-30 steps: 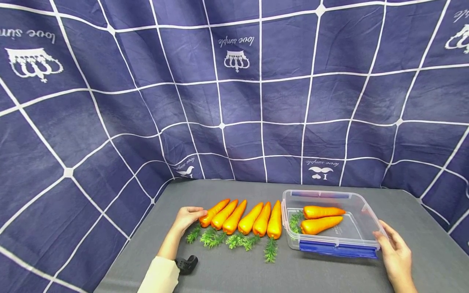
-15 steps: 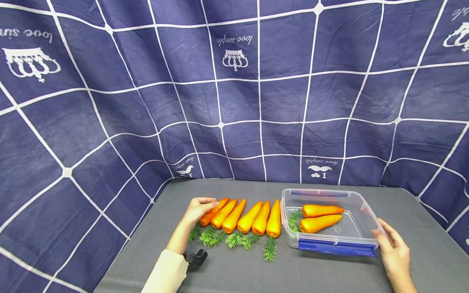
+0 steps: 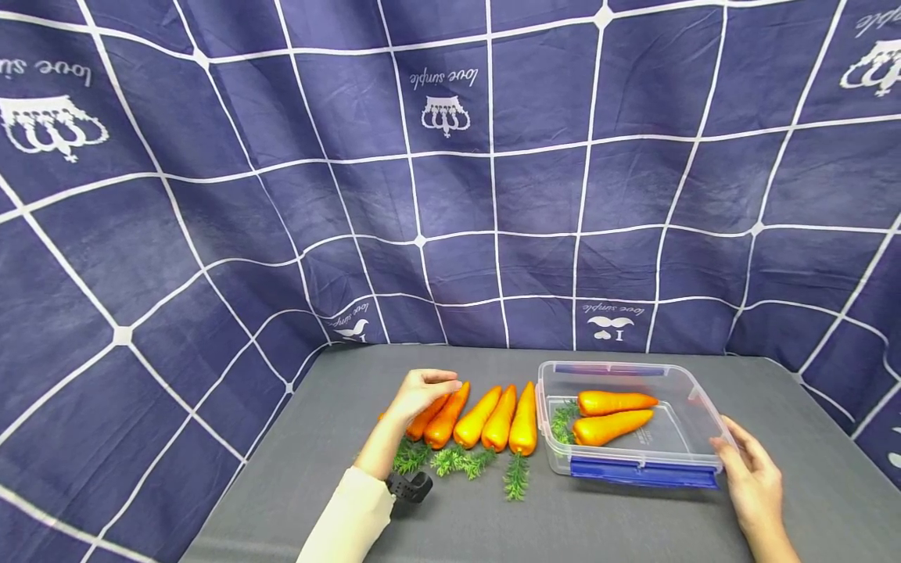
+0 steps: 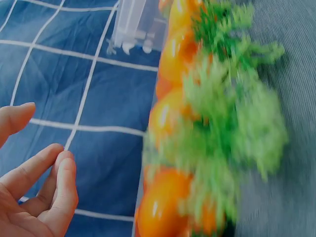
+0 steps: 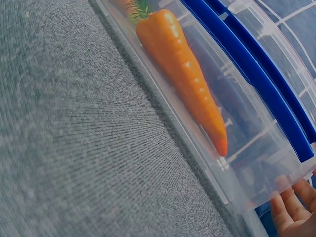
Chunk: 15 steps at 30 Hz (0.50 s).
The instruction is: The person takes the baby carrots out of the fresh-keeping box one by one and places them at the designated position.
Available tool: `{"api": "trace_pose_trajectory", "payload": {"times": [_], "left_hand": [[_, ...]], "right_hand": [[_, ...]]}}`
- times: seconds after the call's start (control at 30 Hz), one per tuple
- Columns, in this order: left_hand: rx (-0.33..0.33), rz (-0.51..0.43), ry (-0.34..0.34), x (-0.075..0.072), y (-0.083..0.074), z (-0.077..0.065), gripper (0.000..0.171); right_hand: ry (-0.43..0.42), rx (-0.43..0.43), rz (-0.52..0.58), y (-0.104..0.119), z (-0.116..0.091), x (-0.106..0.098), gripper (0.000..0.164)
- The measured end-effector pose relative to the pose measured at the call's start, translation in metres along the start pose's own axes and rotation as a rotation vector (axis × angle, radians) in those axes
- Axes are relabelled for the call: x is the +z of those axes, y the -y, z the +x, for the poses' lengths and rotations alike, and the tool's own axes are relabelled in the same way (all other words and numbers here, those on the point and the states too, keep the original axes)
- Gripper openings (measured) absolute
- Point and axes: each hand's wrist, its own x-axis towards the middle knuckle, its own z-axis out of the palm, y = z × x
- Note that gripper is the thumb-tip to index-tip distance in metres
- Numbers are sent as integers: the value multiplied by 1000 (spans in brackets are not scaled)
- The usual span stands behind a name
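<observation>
My left hand (image 3: pixel 420 392) hovers over the left part of a row of orange carrots with green tops, holding nothing. In the left wrist view its thumb stands apart from the bent fingers (image 4: pixel 63 185). Tips away from me, several carrots lie side by side, among them the rightmost carrot (image 3: pixel 523 422); the leftmost is mostly hidden behind my left hand and forearm. At the right, a clear plastic container (image 3: pixel 679 467) with blue clips holds two carrots (image 3: pixel 614 428) lying sideways. My right hand (image 3: pixel 756 477) grips its right wall, thumb at the rim and fingers (image 5: pixel 291 202) against the outside.
A grey cloth (image 3: pixel 479 524) covers the table. Behind and to the left hangs a blue curtain (image 3: pixel 535 195) with white lines. A black strap device (image 3: pixel 411 488) sits on my left wrist. The container's left wall stands right beside the rightmost carrot in the row.
My left hand has moved right along the row, from the leftmost carrot to above the third one. The right hand stays at the container, and the carrots lie as before.
</observation>
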Motion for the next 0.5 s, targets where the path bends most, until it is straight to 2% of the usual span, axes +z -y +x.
{"api": "trace_pose_trajectory", "payload": {"times": [0.3,0.5], "left_hand": [[6,-51,119,26,-12,3,36],[52,-82,176,46,-24,6,34]], "right_hand": [[2,-4,-13,1,0,-1,35],[1,9,-35,0,1,0,36]]}}
